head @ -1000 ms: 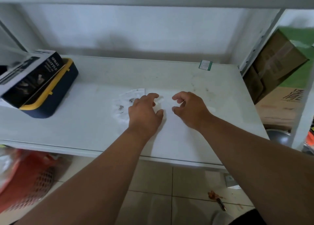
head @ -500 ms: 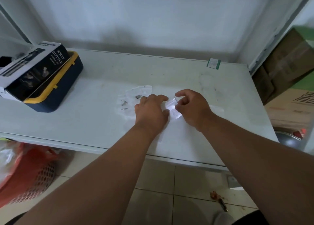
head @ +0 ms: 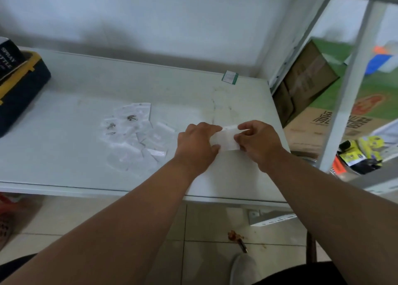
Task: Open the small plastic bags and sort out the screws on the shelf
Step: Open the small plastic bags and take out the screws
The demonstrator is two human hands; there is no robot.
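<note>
My left hand [head: 197, 143] and right hand [head: 257, 142] pinch one small plastic bag [head: 225, 140] between curled fingertips, just above the shelf [head: 64, 170] near its right front corner. I judge I am opening it; next, pull the seal apart. The other bags [head: 137, 142] and loose screws [head: 131, 118] lie mid-shelf.
</note>
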